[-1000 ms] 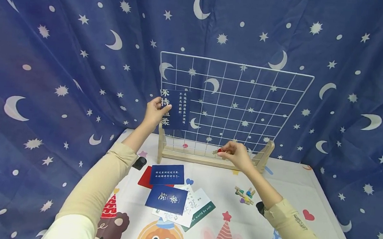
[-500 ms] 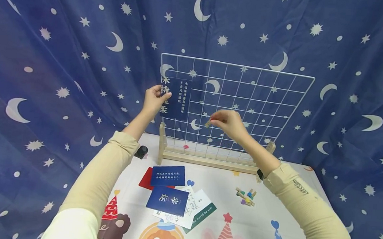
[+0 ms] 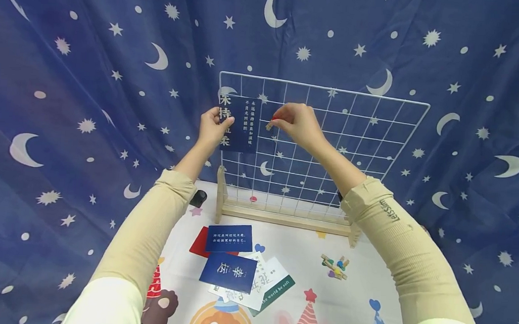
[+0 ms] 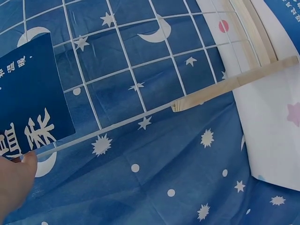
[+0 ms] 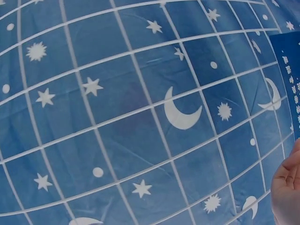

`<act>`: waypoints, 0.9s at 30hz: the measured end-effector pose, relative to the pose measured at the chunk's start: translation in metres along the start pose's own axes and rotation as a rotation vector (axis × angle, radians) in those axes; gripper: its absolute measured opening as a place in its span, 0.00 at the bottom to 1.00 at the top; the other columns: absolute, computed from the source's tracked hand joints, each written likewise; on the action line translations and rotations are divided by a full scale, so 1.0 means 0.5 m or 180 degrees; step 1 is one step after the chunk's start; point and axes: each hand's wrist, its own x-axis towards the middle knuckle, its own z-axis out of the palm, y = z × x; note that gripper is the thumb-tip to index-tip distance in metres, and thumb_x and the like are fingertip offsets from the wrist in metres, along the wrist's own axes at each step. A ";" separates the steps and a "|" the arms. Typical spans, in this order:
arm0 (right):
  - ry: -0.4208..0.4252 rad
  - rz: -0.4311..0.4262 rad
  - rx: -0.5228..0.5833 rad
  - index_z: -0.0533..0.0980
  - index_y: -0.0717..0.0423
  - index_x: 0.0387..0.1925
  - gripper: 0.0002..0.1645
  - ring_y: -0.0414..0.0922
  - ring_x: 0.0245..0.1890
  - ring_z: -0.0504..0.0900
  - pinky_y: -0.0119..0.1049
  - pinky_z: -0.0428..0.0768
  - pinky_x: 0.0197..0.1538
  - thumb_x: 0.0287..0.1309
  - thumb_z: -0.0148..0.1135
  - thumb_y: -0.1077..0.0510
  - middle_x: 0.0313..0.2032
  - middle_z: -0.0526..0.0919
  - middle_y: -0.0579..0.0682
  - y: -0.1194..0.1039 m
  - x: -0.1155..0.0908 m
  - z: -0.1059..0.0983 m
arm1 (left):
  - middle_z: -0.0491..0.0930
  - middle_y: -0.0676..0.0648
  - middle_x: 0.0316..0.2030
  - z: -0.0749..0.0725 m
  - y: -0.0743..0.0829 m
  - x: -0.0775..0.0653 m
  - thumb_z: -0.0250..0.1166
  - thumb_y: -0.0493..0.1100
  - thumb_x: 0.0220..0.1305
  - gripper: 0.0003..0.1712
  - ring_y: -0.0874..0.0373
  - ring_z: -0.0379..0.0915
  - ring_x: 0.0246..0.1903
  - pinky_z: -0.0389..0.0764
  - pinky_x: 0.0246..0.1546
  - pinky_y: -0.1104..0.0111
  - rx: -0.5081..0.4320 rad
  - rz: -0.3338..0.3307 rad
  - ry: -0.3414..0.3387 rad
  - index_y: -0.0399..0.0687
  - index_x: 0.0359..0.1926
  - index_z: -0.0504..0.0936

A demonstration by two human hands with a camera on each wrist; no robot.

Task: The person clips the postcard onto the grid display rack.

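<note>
Wire grid [image 3: 309, 84]: one. Card [image 3: 240, 131]: one, at the grid's upper left, pinched in my left grip [image 3: 212, 129]. Clip [image 3: 268, 126]: one, in front of the grid, pinched in my right grip [image 3: 299, 125]. Step, I judge: fastening, not yet done; next calls for squeezing the clip open over card and grid.

The white wire grid [image 3: 331, 89] stands upright in a pale wooden base [image 3: 287, 219]. In front of the grid's upper left part is a dark blue card [image 3: 239, 136], upright, its top just below the grid's top wire – whether it touches the wires cannot be told. Large white characters run down its left side, two columns of small ones down its right. The left hand [image 3: 212, 127] pinches its left edge, thumb in front. The right hand [image 3: 299, 124] pinches a small wooden clip [image 3: 268, 126] with a red piece – before the grid's upper left, tilted.
</note>
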 end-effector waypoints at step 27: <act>0.0705 0.0057 0.0021 0.78 0.66 0.43 0.12 0.49 0.42 0.85 0.35 0.81 0.49 0.61 0.59 0.61 0.43 0.85 0.58 0.001 0.103 0.030 | 0.78 0.31 0.51 0.011 0.018 0.011 0.57 0.35 0.66 0.21 0.40 0.76 0.50 0.78 0.53 0.58 0.0330 -0.0189 0.0174 0.30 0.57 0.70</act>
